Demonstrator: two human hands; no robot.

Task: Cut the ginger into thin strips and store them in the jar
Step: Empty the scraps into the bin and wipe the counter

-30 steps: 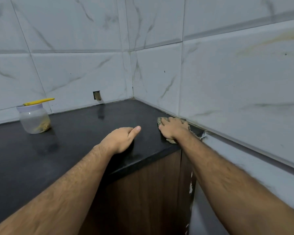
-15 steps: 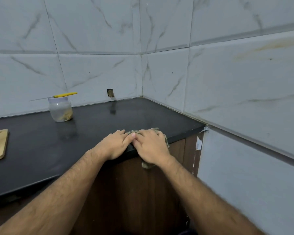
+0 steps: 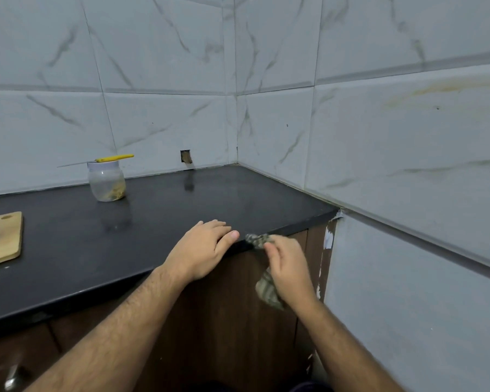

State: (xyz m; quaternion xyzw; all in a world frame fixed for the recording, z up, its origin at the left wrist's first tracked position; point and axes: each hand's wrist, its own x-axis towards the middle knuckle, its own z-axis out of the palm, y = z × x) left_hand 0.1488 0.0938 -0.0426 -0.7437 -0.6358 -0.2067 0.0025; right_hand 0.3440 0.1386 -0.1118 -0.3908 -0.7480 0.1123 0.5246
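Black counter (image 3: 153, 222) edge: left hand (image 3: 201, 250) flat, relaxed | right hand (image 3: 287, 264) grip clutches cloth (image 3: 268, 290) beside

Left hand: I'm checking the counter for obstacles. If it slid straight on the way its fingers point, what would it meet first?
The left hand points toward the far right corner, so the way looks free along the bare countertop up to the tiled wall; depth is uncertain.

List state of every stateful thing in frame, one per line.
Clear plastic jar: upright, lid on, ginger strips inside.
Yellow-handled knife: lying across jar lid.
Wooden cutting board: flat, bare.
Striped cloth: gripped, off counter edge.
Left hand: open, resting on black countertop.
Right hand: gripping cloth.
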